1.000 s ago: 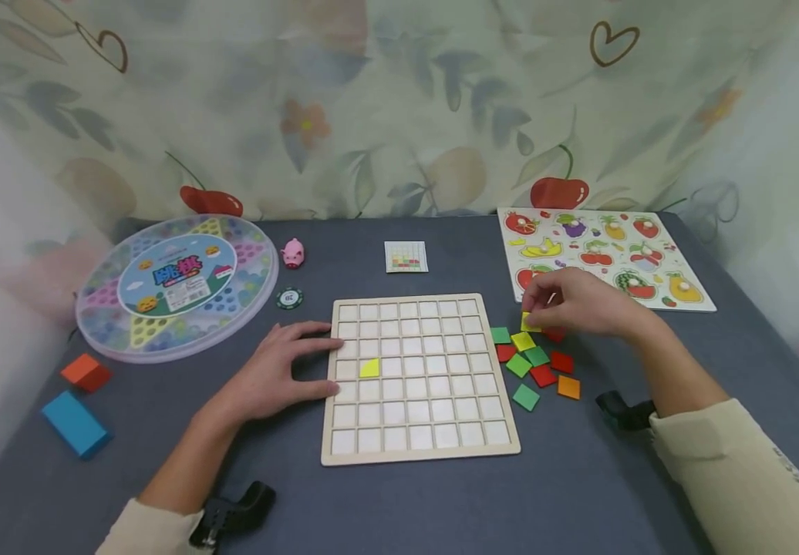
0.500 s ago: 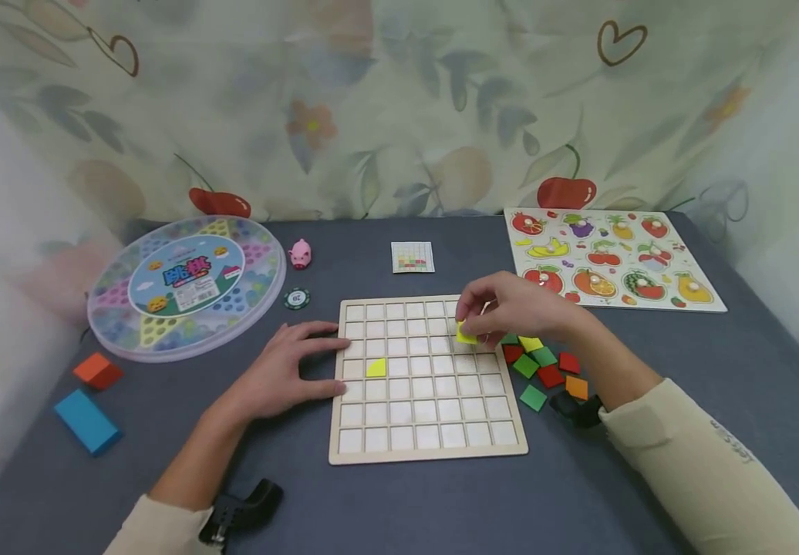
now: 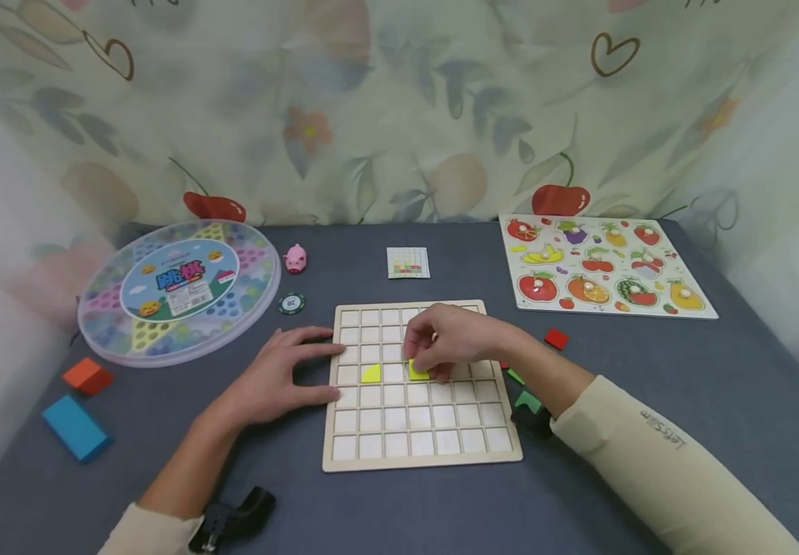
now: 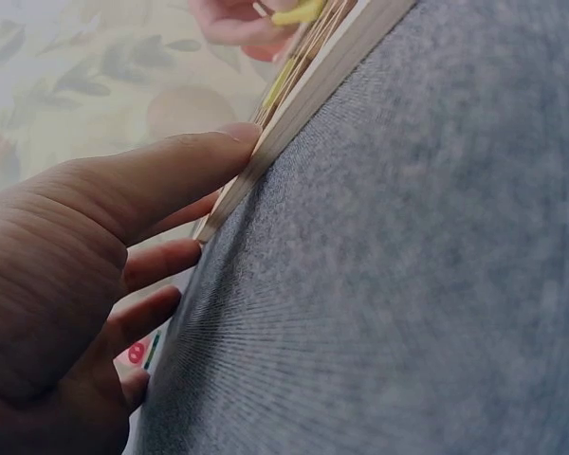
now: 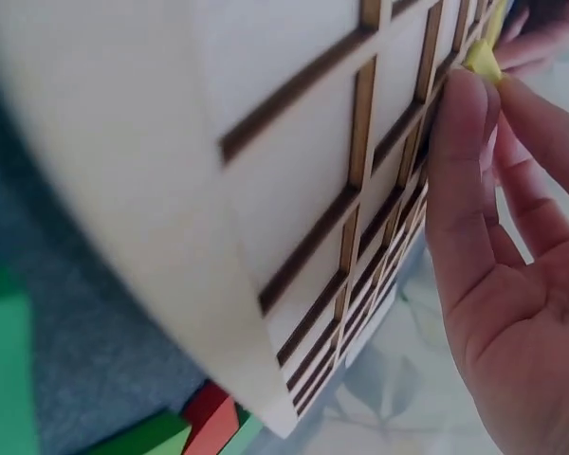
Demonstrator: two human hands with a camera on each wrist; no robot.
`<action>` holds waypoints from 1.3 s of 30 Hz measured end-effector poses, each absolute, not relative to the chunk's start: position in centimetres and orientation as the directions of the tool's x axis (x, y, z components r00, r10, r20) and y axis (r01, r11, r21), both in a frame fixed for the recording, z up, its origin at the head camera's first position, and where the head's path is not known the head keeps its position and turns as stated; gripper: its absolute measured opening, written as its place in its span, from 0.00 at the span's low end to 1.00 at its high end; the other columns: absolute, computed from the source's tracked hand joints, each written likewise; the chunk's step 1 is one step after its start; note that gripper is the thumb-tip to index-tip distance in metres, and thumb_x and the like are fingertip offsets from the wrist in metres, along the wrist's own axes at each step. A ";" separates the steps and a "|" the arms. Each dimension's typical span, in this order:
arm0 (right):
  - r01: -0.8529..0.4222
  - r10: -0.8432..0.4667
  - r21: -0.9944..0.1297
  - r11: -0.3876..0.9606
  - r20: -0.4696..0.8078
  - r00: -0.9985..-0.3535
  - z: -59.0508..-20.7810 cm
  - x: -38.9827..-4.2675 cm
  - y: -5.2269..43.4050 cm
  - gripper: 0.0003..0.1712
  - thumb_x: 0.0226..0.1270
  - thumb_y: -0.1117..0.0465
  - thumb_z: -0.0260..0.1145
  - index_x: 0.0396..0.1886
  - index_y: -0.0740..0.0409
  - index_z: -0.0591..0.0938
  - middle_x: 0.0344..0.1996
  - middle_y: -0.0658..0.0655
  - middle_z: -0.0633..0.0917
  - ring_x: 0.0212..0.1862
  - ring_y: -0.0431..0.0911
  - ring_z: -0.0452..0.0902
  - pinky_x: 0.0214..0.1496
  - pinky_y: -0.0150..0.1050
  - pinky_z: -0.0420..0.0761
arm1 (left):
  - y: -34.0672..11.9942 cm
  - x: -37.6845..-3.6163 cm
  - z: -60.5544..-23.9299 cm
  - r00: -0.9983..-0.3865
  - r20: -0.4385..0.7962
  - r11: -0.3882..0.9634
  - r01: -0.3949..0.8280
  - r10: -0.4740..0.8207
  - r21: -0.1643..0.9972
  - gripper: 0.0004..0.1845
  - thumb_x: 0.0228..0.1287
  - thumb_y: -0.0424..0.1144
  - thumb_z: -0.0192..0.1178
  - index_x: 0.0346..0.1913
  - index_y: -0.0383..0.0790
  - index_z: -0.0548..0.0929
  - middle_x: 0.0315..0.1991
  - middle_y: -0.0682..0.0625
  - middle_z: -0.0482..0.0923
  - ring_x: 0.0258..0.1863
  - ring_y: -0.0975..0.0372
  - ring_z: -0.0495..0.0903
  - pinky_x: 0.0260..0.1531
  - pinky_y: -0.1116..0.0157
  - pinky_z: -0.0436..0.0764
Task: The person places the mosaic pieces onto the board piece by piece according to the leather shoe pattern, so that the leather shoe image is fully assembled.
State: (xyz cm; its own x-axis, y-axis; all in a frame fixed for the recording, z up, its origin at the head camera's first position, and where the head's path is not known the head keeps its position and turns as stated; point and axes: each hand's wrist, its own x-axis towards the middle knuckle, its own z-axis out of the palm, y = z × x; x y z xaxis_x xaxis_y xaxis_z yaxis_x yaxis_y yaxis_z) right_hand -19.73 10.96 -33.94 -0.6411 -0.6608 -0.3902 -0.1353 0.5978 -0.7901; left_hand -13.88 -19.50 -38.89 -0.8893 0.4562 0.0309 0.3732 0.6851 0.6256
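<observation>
A wooden grid board (image 3: 420, 443) lies flat in the middle of the grey table. One yellow tile (image 3: 370, 373) sits in a cell on its left side. My right hand (image 3: 450, 343) hovers over the board's middle and pinches a second yellow tile (image 3: 418, 371) at a cell two columns to the right; the same yellow tile (image 5: 484, 61) shows at my fingertips in the right wrist view. My left hand (image 3: 276, 376) lies flat on the table, fingers straight against the board's left edge (image 4: 294, 121). Loose red and green tiles (image 3: 556, 338) lie right of the board, partly hidden by my forearm.
A round plastic game case (image 3: 177, 287) sits at the far left, with a pink pig (image 3: 294, 258) and a green chip (image 3: 291, 303) beside it. A small pattern card (image 3: 408, 262) lies behind the board. A fruit puzzle (image 3: 604, 264) is far right. Orange (image 3: 86, 375) and blue (image 3: 75, 426) blocks lie near left.
My right hand picked a yellow tile from the pile at the right and carried it leftward over the board, lowering it to a middle cell. The left hand stayed put.
</observation>
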 end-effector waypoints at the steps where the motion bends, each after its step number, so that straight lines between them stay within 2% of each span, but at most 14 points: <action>1: -0.145 -0.662 -0.785 0.603 -0.389 -0.641 -34.0 -19.7 10.8 0.03 0.67 0.70 0.69 0.38 0.62 0.84 0.26 0.55 0.82 0.25 0.45 0.81 0.34 0.38 0.87 | -19.4 -13.9 -38.9 -0.889 0.031 0.685 0.373 0.456 0.626 0.32 0.61 0.53 0.74 0.67 0.48 0.82 0.74 0.41 0.69 0.77 0.42 0.62 0.77 0.32 0.39; 7: -0.204 -0.637 -0.732 0.650 -0.379 -0.671 -34.2 -19.3 10.4 0.04 0.66 0.70 0.70 0.35 0.60 0.83 0.25 0.54 0.82 0.24 0.44 0.81 0.33 0.37 0.86 | -19.0 -13.8 -39.1 -0.886 0.025 0.678 0.372 0.463 0.634 0.32 0.61 0.52 0.74 0.68 0.47 0.82 0.74 0.41 0.69 0.77 0.42 0.62 0.77 0.32 0.39; 14: -0.318 -0.605 -0.624 0.714 -0.321 -0.729 -33.7 -18.5 9.8 0.03 0.64 0.68 0.72 0.33 0.57 0.86 0.23 0.50 0.82 0.24 0.42 0.77 0.33 0.35 0.77 | -18.9 -13.9 -38.9 -0.890 0.021 0.681 0.364 0.456 0.635 0.31 0.61 0.50 0.75 0.67 0.46 0.82 0.74 0.40 0.69 0.76 0.42 0.62 0.77 0.32 0.39; 21: -0.324 -0.580 -0.615 0.718 -0.273 -0.767 -33.9 -18.4 9.6 0.06 0.61 0.68 0.74 0.32 0.54 0.85 0.24 0.51 0.82 0.26 0.42 0.77 0.32 0.35 0.76 | -19.0 -14.1 -38.9 -0.892 0.021 0.684 0.362 0.452 0.633 0.32 0.61 0.50 0.75 0.67 0.47 0.82 0.74 0.40 0.69 0.76 0.42 0.62 0.77 0.32 0.39; 25: -0.327 -0.600 -0.644 0.692 -0.261 -0.756 -34.1 -18.5 9.9 0.07 0.60 0.67 0.74 0.35 0.53 0.85 0.26 0.51 0.81 0.28 0.42 0.77 0.32 0.35 0.77 | -19.1 -14.1 -38.9 -0.893 0.018 0.685 0.357 0.449 0.635 0.32 0.61 0.51 0.75 0.67 0.47 0.82 0.74 0.40 0.69 0.76 0.42 0.62 0.77 0.32 0.39; 32: -0.326 -0.676 -0.725 0.607 -0.255 -0.691 -33.5 -18.9 12.6 0.08 0.66 0.64 0.72 0.44 0.53 0.88 0.33 0.51 0.84 0.36 0.45 0.80 0.40 0.38 0.81 | -19.3 -13.9 -38.7 -0.891 0.017 0.683 0.359 0.453 0.636 0.32 0.61 0.51 0.75 0.67 0.47 0.82 0.74 0.40 0.68 0.77 0.42 0.62 0.77 0.32 0.38; 39: -0.282 -0.644 -0.723 0.631 -0.286 -0.710 -32.2 -19.5 16.5 0.10 0.68 0.62 0.71 0.48 0.54 0.89 0.39 0.52 0.86 0.45 0.48 0.80 0.44 0.43 0.84 | -19.3 -13.8 -38.6 -0.893 0.014 0.682 0.354 0.450 0.640 0.32 0.61 0.53 0.75 0.67 0.47 0.82 0.74 0.39 0.68 0.76 0.41 0.62 0.76 0.31 0.39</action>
State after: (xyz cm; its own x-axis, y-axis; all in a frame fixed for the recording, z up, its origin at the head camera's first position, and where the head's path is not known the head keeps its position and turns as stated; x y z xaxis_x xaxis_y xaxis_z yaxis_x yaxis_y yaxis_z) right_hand -19.46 16.45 -32.24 -0.7098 -0.6438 -0.2859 -0.2815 0.6313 -0.7226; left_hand -13.78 -19.29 -38.60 -0.8928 0.4502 0.0136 0.3537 0.6820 0.6401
